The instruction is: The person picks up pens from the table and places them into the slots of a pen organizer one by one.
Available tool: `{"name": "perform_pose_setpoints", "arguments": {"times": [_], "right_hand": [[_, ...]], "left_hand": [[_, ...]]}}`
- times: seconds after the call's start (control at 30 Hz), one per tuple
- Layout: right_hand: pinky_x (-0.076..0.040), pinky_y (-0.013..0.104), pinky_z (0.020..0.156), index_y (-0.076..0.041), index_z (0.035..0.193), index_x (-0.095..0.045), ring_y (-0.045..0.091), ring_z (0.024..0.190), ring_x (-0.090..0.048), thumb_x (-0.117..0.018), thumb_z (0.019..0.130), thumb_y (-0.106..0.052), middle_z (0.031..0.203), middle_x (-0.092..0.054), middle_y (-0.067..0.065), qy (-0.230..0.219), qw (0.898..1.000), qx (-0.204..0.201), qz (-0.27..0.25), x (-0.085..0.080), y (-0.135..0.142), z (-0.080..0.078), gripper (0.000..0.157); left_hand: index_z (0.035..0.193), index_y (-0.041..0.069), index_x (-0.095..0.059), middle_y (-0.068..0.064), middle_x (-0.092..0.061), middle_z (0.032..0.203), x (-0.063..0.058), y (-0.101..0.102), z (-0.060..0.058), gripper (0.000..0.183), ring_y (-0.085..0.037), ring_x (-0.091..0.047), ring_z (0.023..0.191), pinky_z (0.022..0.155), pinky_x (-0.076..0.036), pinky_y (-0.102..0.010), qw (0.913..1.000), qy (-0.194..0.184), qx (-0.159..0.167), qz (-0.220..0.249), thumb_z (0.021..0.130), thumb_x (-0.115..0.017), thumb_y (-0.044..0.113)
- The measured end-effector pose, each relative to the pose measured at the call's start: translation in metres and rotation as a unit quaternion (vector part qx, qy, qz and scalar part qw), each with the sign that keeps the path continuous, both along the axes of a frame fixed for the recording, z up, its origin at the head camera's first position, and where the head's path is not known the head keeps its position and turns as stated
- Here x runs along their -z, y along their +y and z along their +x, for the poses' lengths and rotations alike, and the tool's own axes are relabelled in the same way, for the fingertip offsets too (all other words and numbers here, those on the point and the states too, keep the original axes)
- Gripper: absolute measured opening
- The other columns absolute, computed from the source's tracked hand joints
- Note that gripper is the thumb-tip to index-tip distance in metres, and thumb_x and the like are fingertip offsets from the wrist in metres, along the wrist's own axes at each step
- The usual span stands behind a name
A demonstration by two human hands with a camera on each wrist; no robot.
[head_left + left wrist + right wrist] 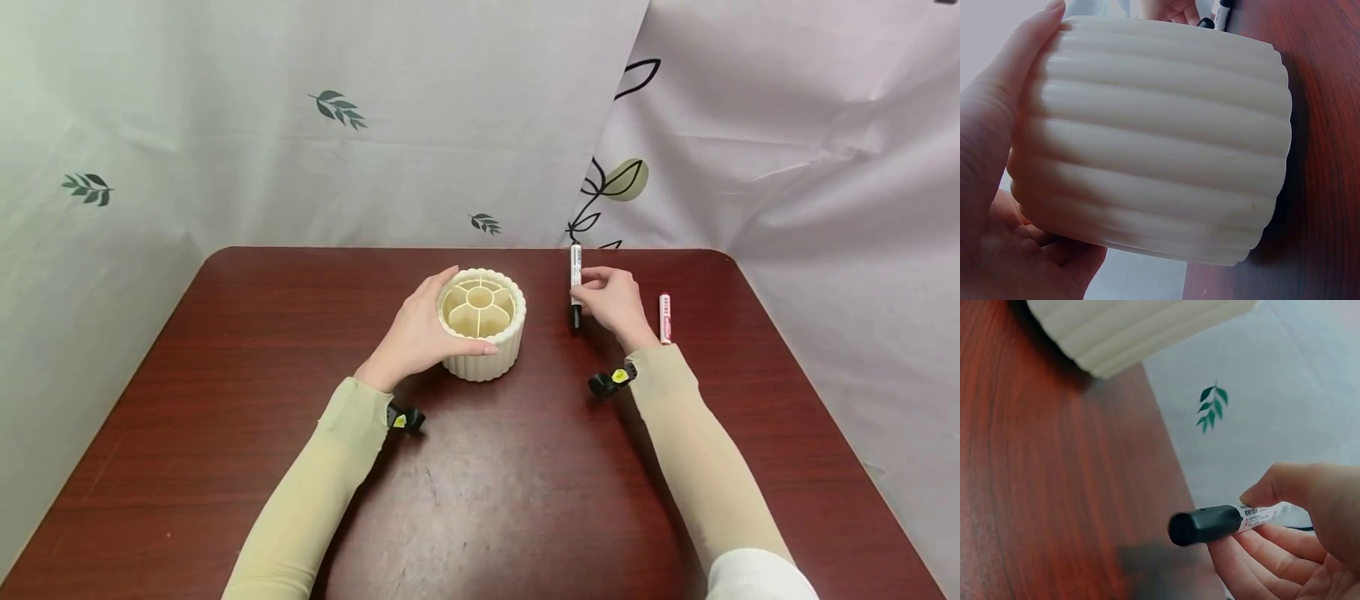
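Note:
My left hand [417, 336] grips a cream ribbed pen holder [483, 367] near its top, thumb on the near side and fingers round the far side. Inside, the round holder is split into a centre ring and several outer compartments with nothing in them. In the left wrist view its fluted wall [1160, 137] fills most of the picture. To the right, my right hand [615, 302] pinches a white marker [576, 275] between thumb and fingers. The marker's black cap [1210, 525] points toward me, and in the right wrist view the holder shows at the top.
A second white marker with red ends [665, 317] lies on the dark red wooden table [480, 492], right beside my right wrist. A pale curtain with leaf prints [412, 167] hangs behind the table's far edge.

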State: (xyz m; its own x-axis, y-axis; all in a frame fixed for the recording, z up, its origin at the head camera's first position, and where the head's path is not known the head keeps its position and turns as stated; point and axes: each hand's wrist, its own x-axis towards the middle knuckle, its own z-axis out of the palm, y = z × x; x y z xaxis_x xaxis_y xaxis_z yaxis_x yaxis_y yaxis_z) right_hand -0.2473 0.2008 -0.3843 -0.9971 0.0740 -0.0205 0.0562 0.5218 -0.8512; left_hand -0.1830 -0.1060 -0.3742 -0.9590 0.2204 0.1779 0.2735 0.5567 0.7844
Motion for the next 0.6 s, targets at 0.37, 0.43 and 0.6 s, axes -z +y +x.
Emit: {"name": "perform_pose_setpoints", "arguments": {"times": [0.37, 0.43, 0.6], "right_hand": [[-0.059, 0.024, 0.066, 0.003, 0.117, -0.066, 0.015, 0.067, -0.071, -0.070, 0.090, -0.008, 0.092, -0.070, 0.013, 0.058, 0.997, -0.006, -0.056, -0.023, -0.003, 0.010, 0.029], [-0.058, 0.021, 0.065, 0.005, 0.115, -0.065, 0.013, 0.067, -0.070, -0.069, 0.090, -0.007, 0.089, -0.070, 0.008, 0.069, 0.995, -0.002, -0.074, -0.029, -0.004, 0.013, 0.027], [-0.058, 0.020, 0.068, 0.007, 0.108, -0.063, 0.011, 0.071, -0.069, -0.071, 0.090, -0.005, 0.081, -0.071, 0.000, 0.104, 0.988, -0.006, -0.113, -0.043, -0.007, 0.020, 0.023]], "left_hand": [[0.157, 0.021, -0.036, 0.005, -0.042, 0.152, -0.001, 0.000, 0.000, 0.128, -0.019, -0.044, 0.131, 0.106, -0.040, -0.042, 1.0000, -0.001, 0.001, -0.001, 0.053, -0.091, 0.071], [0.158, 0.021, -0.036, 0.005, -0.042, 0.152, -0.001, 0.000, 0.000, 0.128, -0.019, -0.044, 0.131, 0.107, -0.040, -0.042, 1.0000, -0.001, 0.001, -0.001, 0.054, -0.091, 0.070], [0.157, 0.021, -0.037, 0.005, -0.043, 0.151, -0.001, 0.000, 0.000, 0.127, -0.018, -0.045, 0.131, 0.106, -0.041, -0.041, 1.0000, 0.001, 0.001, -0.001, 0.053, -0.091, 0.070]]}}
